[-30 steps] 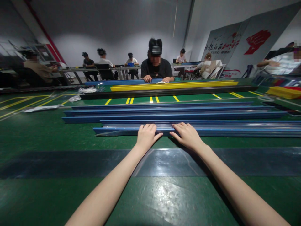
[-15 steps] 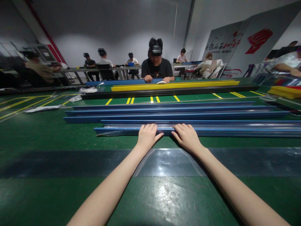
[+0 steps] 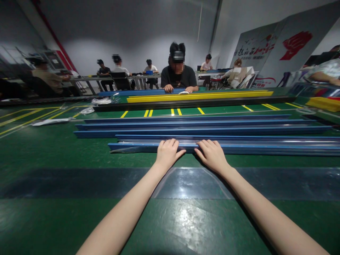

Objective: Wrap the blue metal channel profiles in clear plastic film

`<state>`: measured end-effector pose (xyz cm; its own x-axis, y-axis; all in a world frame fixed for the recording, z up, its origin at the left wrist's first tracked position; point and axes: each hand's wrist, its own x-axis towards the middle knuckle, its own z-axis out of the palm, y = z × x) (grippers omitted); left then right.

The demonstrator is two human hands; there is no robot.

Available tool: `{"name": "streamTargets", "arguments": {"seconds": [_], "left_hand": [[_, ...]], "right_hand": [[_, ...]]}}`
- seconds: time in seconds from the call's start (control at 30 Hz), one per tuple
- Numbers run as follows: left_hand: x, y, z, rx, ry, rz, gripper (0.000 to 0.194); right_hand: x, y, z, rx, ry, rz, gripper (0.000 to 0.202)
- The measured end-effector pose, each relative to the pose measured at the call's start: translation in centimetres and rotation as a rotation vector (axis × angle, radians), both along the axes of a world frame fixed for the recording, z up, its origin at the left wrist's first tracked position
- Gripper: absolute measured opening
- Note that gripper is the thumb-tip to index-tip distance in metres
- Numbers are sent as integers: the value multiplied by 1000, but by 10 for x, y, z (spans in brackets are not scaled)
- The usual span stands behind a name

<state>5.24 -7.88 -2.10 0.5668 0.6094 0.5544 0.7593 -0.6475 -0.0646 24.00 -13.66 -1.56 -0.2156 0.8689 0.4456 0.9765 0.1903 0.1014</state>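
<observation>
A long blue channel strip (image 3: 255, 148) lies across the green table, its left end peeling into a clear film edge. My left hand (image 3: 168, 154) grips its near wall, fingers curled over the top and thumb along the front. A short way to the right, my right hand (image 3: 211, 153) holds the same wall in the same manner, thumb pointing inward. The fingertips of both hands are hidden inside the channel. Under my forearms a flat, clear plastic sheet (image 3: 186, 182) stretches from side to side.
More blue strips (image 3: 191, 131) lie just beyond. Farther off are a black strip (image 3: 191, 103) and a yellow strip (image 3: 202, 95). Facing me, a person in a dark shirt (image 3: 179, 78) rests both hands by another blue strip. A yellow tray (image 3: 324, 104) stands at the far right.
Both hands keep their hold on the blue strip. The whole view has shifted very slightly; nothing else has visibly moved.
</observation>
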Motion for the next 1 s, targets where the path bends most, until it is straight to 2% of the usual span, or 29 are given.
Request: {"name": "streamTargets", "arguments": {"seconds": [0.53, 1.0], "left_hand": [[0, -1, 0, -1, 30, 42, 36], [1, -2, 1, 9, 51, 83, 37]], "right_hand": [[2, 2, -4, 82, -25, 25, 33], [1, 2, -3, 77, -25, 27, 31]]}}
